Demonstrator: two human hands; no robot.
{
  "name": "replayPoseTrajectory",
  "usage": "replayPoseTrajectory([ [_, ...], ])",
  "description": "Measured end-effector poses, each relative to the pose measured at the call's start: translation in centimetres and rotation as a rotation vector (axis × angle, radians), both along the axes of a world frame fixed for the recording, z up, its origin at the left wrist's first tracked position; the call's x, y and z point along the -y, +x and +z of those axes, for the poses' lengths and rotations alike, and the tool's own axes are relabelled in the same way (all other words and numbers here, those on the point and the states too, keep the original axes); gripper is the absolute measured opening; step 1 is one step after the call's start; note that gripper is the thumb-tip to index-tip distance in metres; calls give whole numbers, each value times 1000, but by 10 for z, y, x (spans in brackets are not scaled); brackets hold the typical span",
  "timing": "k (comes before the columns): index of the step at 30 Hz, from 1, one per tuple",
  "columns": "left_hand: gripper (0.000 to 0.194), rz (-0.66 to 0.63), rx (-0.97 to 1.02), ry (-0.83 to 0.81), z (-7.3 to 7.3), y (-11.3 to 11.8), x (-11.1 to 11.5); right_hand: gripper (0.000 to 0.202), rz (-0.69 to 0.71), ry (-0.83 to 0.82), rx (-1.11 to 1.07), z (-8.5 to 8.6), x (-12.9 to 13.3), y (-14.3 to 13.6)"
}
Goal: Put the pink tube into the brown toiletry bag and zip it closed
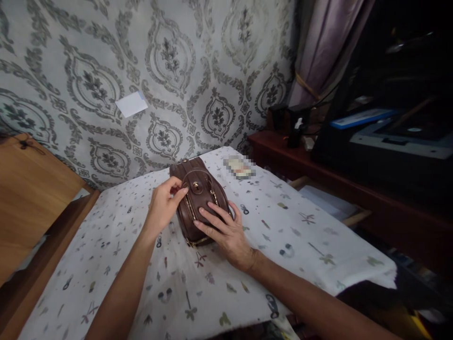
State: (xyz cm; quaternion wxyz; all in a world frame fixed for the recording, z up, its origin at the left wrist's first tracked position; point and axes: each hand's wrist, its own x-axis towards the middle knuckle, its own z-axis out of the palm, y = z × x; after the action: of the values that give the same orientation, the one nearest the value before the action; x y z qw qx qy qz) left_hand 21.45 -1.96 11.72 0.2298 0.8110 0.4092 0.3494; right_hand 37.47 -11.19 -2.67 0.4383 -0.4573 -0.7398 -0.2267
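Observation:
A brown leather handbag with gold-coloured hardware and a looped handle lies on the cloth-covered table. Two zippers run along its upper face, with a round metal clasp between their far ends. My left hand is closed in a pinch at the far end of the left zipper; the fingers mostly hide the zipper pull there. Spread flat over the near right part of the bag, my right hand presses on it with fingers apart, partly covering the right zipper.
A white cloth with small printed motifs covers the table. Beyond the bag lies a blurred-out flat item. A wooden panel stands at left, a dark red desk with an open drawer at right. Patterned wallpaper backs the table.

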Motion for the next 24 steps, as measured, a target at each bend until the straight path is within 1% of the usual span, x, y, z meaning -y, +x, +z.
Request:
replayPoseTrajectory([
  [5, 20, -57, 13, -26, 1, -2, 2, 39, -5, 10, -23, 0, -1, 0],
  [14, 23, -70, -47, -34, 2, -5, 10, 35, 5, 43, -66, 4, -3, -2],
  [18, 24, -81, -98, -15, 3, -6, 15, 39, -11, 11, -45, 3, -2, -1],
  [24, 22, -129, -199, 17, 7, -9, 20, 39, 0, 14, -47, 4, -2, 0],
])
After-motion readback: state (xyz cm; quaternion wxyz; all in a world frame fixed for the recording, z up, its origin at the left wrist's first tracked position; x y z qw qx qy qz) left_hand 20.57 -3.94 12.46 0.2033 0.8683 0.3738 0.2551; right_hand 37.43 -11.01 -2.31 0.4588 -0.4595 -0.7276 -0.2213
